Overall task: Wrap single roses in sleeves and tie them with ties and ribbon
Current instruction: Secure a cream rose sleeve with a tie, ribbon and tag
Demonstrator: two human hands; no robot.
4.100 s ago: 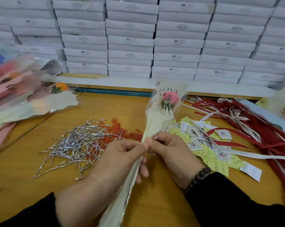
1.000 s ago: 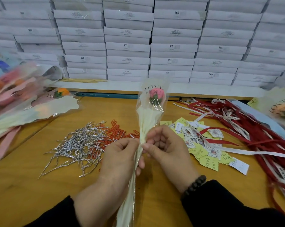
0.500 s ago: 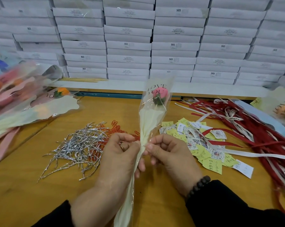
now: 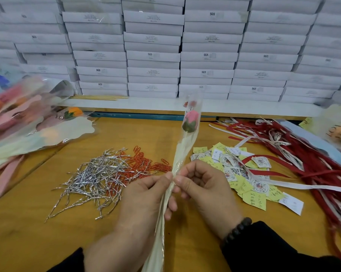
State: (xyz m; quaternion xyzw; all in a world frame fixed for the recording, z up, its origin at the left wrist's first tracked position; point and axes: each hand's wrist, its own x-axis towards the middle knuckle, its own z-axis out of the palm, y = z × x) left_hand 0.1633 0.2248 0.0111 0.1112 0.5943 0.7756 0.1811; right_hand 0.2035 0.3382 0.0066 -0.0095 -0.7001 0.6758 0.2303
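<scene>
Head view: 2 hands, left hand (image 4: pixel 144 195) and right hand (image 4: pixel 207 193), pinch 1 sleeved rose (image 4: pixel 190 120).

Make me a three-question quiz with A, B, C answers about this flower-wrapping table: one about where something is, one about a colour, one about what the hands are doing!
1. Where is the pile of silver ties?
A. Right of the hands
B. Left of the hands
C. On the white boxes

2. What colour is the rose in the held sleeve?
A. Pink
B. Blue
C. White

3. What are the hands doing?
A. Resting flat on the table
B. Both pinching the sleeve
C. Holding scissors

Answers: 1 B, the ties lie on the table left of the left hand. 2 A, the bud is pink above green. 3 B, left hand and right hand pinch the gathered sleeve together.
</scene>
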